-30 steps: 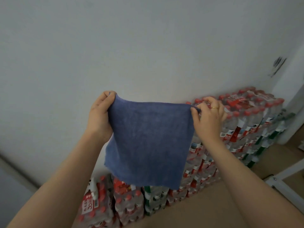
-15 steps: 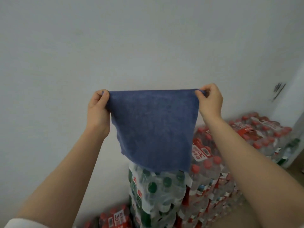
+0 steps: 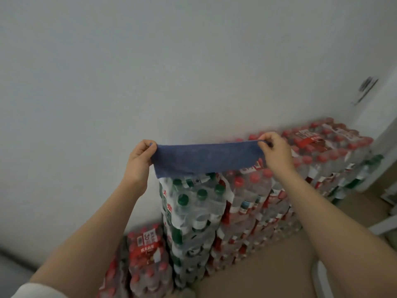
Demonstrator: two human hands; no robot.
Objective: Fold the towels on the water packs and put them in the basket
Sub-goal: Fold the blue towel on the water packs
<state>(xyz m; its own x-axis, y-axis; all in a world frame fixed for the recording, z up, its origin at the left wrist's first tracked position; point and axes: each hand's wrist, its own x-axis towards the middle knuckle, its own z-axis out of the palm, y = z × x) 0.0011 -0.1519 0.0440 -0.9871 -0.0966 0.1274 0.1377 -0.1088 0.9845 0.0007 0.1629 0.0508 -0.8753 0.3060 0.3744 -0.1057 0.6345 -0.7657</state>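
A blue towel [image 3: 207, 159] is stretched flat between my hands, just above the top of a tall stack of green-capped water packs [image 3: 193, 216]. My left hand [image 3: 139, 160] pinches its left corner and my right hand [image 3: 274, 150] pinches its right corner. The towel's near edge reaches the top of the stack; whether it rests on the bottles I cannot tell. No basket is in view.
Red-capped water packs [image 3: 318, 155] run in a long stack to the right along a grey wall [image 3: 171, 72]. A lower pile of red-capped packs [image 3: 148, 257] stands at the lower left. Tan floor [image 3: 257, 274] lies in front, with a white frame [image 3: 384, 224] at the right edge.
The towel hung down vertically before; now it is lowered and laid out nearly flat over the top of the green-capped stack. Both hands kept hold of their corners.
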